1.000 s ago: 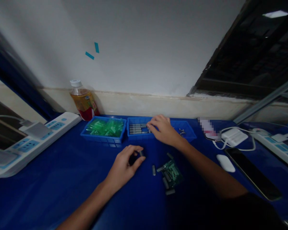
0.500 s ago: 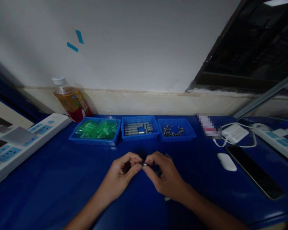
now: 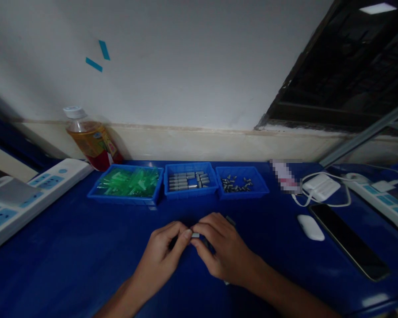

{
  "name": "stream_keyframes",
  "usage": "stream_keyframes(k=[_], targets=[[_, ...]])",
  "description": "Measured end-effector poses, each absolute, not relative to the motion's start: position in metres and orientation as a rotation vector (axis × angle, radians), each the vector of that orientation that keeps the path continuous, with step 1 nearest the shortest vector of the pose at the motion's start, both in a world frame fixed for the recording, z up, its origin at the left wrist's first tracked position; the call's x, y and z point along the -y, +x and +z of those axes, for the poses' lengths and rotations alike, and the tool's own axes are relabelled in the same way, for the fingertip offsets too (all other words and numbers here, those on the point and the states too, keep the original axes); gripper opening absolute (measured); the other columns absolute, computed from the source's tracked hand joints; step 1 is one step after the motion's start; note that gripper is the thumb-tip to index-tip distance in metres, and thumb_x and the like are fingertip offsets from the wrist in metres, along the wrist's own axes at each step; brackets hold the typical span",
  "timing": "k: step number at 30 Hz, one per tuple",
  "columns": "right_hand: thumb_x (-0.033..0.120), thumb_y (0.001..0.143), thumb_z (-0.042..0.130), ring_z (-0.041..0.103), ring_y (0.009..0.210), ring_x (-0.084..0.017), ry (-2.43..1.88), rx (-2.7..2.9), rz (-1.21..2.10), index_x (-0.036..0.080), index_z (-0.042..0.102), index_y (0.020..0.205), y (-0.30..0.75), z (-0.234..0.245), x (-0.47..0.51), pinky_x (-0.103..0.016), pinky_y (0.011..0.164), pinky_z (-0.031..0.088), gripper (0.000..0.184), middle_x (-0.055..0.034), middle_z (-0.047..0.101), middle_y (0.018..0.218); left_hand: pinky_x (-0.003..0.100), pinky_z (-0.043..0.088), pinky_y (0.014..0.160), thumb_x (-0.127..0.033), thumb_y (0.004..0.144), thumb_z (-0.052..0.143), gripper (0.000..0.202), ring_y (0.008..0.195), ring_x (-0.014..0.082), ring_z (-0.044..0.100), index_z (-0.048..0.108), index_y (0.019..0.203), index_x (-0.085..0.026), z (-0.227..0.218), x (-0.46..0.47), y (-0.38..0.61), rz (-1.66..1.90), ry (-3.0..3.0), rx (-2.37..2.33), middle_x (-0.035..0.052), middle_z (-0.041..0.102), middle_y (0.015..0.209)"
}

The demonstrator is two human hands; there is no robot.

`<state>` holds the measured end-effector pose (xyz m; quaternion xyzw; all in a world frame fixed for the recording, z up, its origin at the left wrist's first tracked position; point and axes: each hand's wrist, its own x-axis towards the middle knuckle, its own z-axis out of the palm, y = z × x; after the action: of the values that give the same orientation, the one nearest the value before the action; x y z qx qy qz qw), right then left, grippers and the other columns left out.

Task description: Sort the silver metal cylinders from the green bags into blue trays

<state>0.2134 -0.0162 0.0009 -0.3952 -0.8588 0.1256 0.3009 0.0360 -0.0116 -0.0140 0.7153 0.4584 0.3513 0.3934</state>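
My left hand (image 3: pixel 162 257) and my right hand (image 3: pixel 220 250) meet over the blue table (image 3: pixel 69 247), fingers curled and pinched together. Between the fingertips of both hands sits a small grey metal piece (image 3: pixel 195 235). My left fingers also close round something dark that I cannot make out. Behind the hands stand three blue trays: one with green plastic parts (image 3: pixel 128 182), one with grey metal blocks (image 3: pixel 187 180), one with small metal screws (image 3: pixel 238 184). My right hand hides most of the parts lying on the table beneath it.
A drink bottle (image 3: pixel 91 142) stands at the back left by the wall. White power strips lie at the left (image 3: pixel 26 194) and far right (image 3: pixel 381 194). A white charger with cable (image 3: pixel 320 187), a white earbud case (image 3: pixel 310 227) and a black phone (image 3: pixel 350 240) lie on the right.
My right hand left the middle tray and came back to meet my left hand. Both hands have since drawn slightly nearer to me, pinching the small piece. The view shifted right.
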Motion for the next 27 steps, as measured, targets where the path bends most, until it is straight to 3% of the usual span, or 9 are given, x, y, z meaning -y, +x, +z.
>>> stream_keyframes(k=[4,8,15,17,20,22,24,27], targets=[[0.021,0.088,0.048,0.055,0.083,-0.017,-1.034,2.309,0.260,0.019,0.059,0.089,0.214,0.028,-0.019,-0.031,0.077,0.044,0.011,-0.0057,0.059,0.086,0.024,0.038,0.060,-0.041,0.097,0.029,0.047,0.061,0.0132,0.054,0.054,0.065,-0.016,-0.015,0.011,0.036,0.917,1.832,-1.150,0.0005,0.055,0.062],[0.016,0.080,0.055,0.056,0.080,-0.016,-1.298,2.388,0.226,0.016,0.063,0.082,0.215,0.049,-0.087,-0.025,0.072,0.041,0.008,-0.0053,0.062,0.083,0.026,0.036,0.062,-0.040,0.096,0.032,0.045,0.059,0.0131,0.052,0.051,0.063,-0.017,-0.016,0.009,0.037,0.829,1.945,-1.174,-0.0004,0.052,0.060],[0.012,0.067,0.061,0.061,0.070,-0.015,-1.520,2.791,0.398,0.015,0.069,0.082,0.199,0.034,-0.148,-0.021,0.057,0.035,0.017,-0.0040,0.070,0.079,0.027,0.035,0.065,-0.034,0.096,0.036,0.039,0.059,0.0122,0.049,0.045,0.062,-0.017,-0.021,0.010,0.038,0.733,2.075,-1.211,-0.0019,0.048,0.059],[0.010,0.068,0.059,0.062,0.072,-0.015,-1.533,2.832,0.424,0.016,0.070,0.085,0.196,0.032,-0.147,-0.021,0.057,0.034,0.021,-0.0044,0.071,0.080,0.030,0.035,0.069,-0.030,0.095,0.040,0.031,0.066,0.0140,0.052,0.050,0.069,-0.017,-0.019,0.013,0.038,0.698,2.159,-1.174,-0.0005,0.054,0.066],[0.006,0.069,0.053,0.063,0.076,-0.016,-1.492,2.860,0.371,0.015,0.071,0.084,0.196,0.032,-0.141,-0.021,0.059,0.034,0.025,-0.0060,0.072,0.083,0.035,0.035,0.079,-0.028,0.090,0.049,0.012,0.085,0.0194,0.054,0.057,0.095,-0.021,-0.014,0.020,0.037,0.591,2.320,-1.050,0.0024,0.061,0.088],[0.006,0.071,0.050,0.063,0.078,-0.016,-1.447,2.878,0.338,0.015,0.072,0.081,0.197,0.034,-0.138,-0.022,0.060,0.033,0.026,-0.0068,0.072,0.084,0.039,0.033,0.085,-0.029,0.087,0.055,0.023,0.095,0.0222,0.052,0.055,0.109,-0.025,-0.010,0.024,0.037,0.500,2.398,-0.977,0.0031,0.060,0.102],[0.007,0.074,0.048,0.061,0.075,-0.016,-1.412,2.901,0.356,0.015,0.072,0.079,0.199,0.037,-0.136,-0.023,0.059,0.032,0.026,-0.0067,0.071,0.082,0.041,0.032,0.089,-0.030,0.086,0.057,0.029,0.101,0.0235,0.050,0.053,0.115,-0.029,-0.009,0.026,0.037,0.429,2.440,-0.931,0.0029,0.057,0.110],[0.009,0.075,0.047,0.057,0.065,-0.015,-1.392,2.959,0.411,0.014,0.070,0.073,0.199,0.042,-0.135,-0.024,0.057,0.030,0.024,-0.0063,0.069,0.073,0.041,0.032,0.088,-0.031,0.087,0.056,0.022,0.101,0.0230,0.049,0.055,0.109,-0.028,-0.011,0.026,0.038,0.377,2.452,-0.933,0.0027,0.057,0.110]])
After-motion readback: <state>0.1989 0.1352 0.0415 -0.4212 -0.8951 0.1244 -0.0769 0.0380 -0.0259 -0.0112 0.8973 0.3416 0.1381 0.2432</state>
